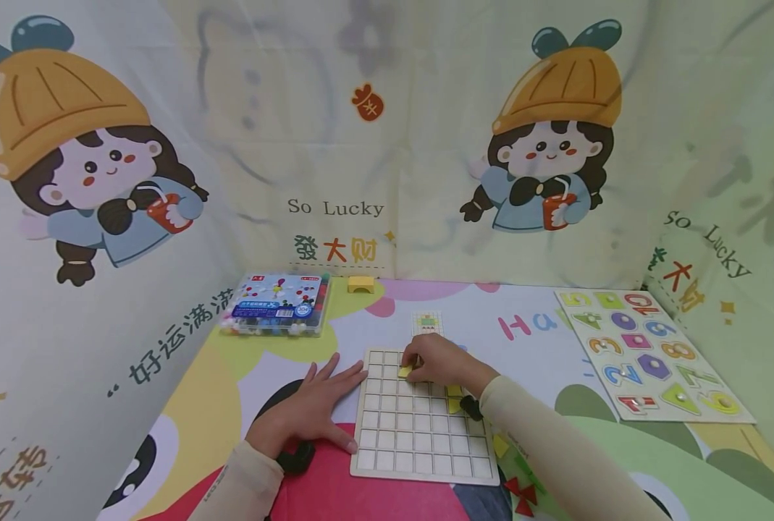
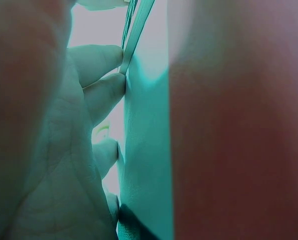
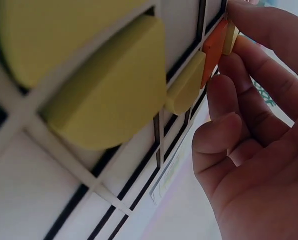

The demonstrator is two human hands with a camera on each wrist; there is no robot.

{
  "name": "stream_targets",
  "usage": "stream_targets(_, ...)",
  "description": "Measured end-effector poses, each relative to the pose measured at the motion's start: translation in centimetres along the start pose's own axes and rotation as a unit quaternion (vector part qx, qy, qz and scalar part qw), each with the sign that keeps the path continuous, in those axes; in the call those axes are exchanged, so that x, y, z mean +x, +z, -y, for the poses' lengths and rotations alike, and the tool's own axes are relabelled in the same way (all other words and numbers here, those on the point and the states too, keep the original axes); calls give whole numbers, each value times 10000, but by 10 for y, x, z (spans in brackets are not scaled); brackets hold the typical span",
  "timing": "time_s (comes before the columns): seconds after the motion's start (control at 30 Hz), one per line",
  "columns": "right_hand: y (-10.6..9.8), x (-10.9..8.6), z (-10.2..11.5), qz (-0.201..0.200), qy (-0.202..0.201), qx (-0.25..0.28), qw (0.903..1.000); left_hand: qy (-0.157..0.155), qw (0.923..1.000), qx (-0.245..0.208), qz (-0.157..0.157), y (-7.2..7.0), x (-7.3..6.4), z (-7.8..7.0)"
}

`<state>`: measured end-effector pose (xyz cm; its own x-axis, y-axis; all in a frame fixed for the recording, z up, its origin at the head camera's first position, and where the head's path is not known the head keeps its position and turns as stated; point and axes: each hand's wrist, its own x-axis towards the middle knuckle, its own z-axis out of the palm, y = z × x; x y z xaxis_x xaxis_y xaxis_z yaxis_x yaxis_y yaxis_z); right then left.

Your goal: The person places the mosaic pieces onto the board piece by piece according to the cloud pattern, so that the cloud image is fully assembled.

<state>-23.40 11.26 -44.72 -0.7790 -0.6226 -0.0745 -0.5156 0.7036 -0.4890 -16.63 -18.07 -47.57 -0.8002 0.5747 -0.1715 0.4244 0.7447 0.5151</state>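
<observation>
A pale wooden grid board [image 1: 404, 440] lies on the table. My left hand [image 1: 311, 409] rests flat with fingers spread at its left edge, the thumb touching the rim. Over the board's upper part, my right hand [image 1: 444, 362] pinches a small yellow block [image 1: 404, 372] between thumb and fingers. In the right wrist view that yellow block [image 3: 230, 39] sits at the fingertips, beside an orange block [image 3: 213, 50] in the grid. Nearer the camera, yellow blocks with a curved side [image 3: 119, 95] occupy other cells. The left wrist view shows mostly palm and fingers [image 2: 101, 95] against the board's edge.
Behind the board lies a small pattern card [image 1: 427, 323]. Red triangular blocks [image 1: 522, 496] and a green block [image 1: 525, 467] are near the right forearm. A clear box of coloured pieces [image 1: 279, 307] and a yellow arch block [image 1: 360, 284] stand at back left; a number puzzle [image 1: 654, 365] lies right.
</observation>
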Motion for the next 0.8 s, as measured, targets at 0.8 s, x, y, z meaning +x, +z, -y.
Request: stream_targets(0.8, -11, -13, -6, -176, 76, 165, 9997, -1, 10000, 28, -25, 2, 2, 2)
